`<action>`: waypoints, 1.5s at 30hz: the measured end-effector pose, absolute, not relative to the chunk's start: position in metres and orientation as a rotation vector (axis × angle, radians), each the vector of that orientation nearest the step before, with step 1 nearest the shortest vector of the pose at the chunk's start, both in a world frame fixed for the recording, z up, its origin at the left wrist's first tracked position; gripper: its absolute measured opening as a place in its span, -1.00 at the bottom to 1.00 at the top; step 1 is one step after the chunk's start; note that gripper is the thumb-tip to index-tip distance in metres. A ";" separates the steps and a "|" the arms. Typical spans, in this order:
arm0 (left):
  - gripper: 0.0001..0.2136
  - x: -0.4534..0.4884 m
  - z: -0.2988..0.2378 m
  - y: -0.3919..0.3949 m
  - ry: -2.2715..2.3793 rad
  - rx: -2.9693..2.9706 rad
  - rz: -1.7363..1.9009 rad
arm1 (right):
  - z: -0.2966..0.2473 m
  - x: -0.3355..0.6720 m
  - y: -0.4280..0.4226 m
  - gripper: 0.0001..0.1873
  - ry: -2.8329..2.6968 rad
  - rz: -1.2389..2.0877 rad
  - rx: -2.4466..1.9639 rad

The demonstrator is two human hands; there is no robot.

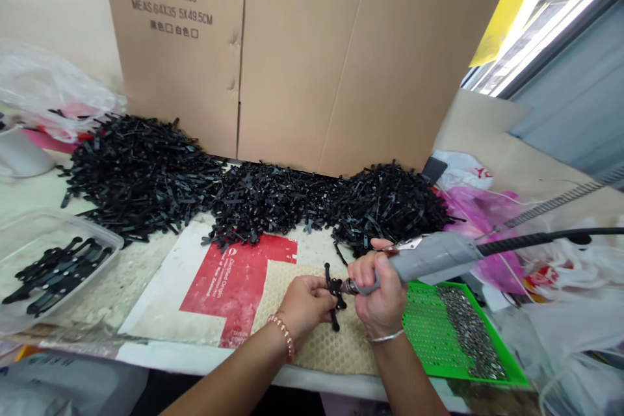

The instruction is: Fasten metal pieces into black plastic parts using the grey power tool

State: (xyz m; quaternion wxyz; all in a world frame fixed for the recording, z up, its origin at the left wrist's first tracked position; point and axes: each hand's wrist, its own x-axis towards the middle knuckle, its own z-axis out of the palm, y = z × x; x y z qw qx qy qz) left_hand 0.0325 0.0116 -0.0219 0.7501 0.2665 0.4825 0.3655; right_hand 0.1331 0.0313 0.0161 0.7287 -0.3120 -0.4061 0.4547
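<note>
Head view: left hand (306,302) pinches black plastic clip (334,292) over beige mat (322,344); right hand (379,286) grips grey electric screwdriver (429,259), tip against clip. Green screw tray (439,338) just right.

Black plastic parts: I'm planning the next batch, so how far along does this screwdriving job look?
Early, it seems. Done: only a few black parts lie in the clear tub. In hand: the left hand holds one black part while the right hand presses the grey electric screwdriver to it. Left: the long heap of black parts and many screws in the green tray.
</note>
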 end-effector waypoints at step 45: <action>-0.80 0.033 -0.024 0.010 1.063 0.599 0.819 | 0.011 0.132 0.029 -0.76 -0.916 0.977 -0.678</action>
